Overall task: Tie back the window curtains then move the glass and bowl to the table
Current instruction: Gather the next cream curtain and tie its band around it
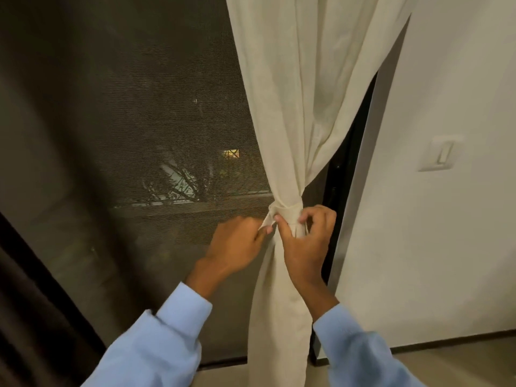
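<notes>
Sleeves [156,344] up front, left hand [237,247] pinching tie [290,212] end, right hand [304,247] pinching tie round curtain [301,107] by wall [446,233] edge, wide screen [139,135] left.

The floor [458,364], pale beige and smooth, shows to you only as two pieces along the lower edge of the view: a wide wedge at lower right and a narrow strip further left. At lower right it meets a low white skirting board [446,335] at the foot of the white wall [446,247]; a thin dark line marks the joint. The narrow strip runs beneath the dark bottom rail [223,362] of the window. The cream curtain [282,317] hangs down between the two pieces; its hem passes out of view, so you cannot tell whether it touches the floor.
</notes>
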The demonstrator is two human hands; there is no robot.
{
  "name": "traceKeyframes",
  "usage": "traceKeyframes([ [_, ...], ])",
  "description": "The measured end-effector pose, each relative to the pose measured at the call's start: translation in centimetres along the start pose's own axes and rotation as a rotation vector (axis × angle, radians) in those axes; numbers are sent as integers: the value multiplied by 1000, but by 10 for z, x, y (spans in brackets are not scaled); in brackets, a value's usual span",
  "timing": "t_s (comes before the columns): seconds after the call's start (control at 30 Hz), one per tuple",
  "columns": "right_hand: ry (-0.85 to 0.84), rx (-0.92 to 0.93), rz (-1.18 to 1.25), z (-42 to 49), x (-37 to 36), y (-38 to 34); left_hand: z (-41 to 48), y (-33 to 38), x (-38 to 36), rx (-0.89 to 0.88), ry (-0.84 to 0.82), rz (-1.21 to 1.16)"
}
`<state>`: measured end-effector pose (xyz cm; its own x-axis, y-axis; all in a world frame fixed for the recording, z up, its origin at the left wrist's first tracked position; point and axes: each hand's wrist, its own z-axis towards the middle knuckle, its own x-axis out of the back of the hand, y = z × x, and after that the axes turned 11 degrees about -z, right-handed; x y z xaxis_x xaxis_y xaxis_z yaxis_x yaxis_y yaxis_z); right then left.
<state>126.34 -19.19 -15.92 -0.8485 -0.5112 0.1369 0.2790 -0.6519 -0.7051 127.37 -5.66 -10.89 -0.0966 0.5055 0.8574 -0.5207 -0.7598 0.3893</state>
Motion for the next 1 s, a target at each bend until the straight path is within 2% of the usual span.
traceKeyframes([
  [0.13,-5,477,-274,0,-2,7,-7,15,4,15,111,-47],
  [0.23,-47,586,-356,-3,0,5,-7,16,13,46,123,-36],
  [0.43,-69,618,-332,-1,5,-1,-9,15,23,-20,141,11],
  [0.57,-57,588,-278,-2,5,-1,-10,19,36,-94,65,46],
  [0.7,-31,641,-211,-5,6,-1,-10,21,39,-132,34,125],
  [0.77,-28,598,-137,-5,5,4,-8,20,38,-177,119,96],
  [0.87,-84,466,-50,-8,3,8,-4,20,39,-308,317,-75],
  [1.0,-159,319,124,-11,8,7,5,16,37,-364,222,-104],
])
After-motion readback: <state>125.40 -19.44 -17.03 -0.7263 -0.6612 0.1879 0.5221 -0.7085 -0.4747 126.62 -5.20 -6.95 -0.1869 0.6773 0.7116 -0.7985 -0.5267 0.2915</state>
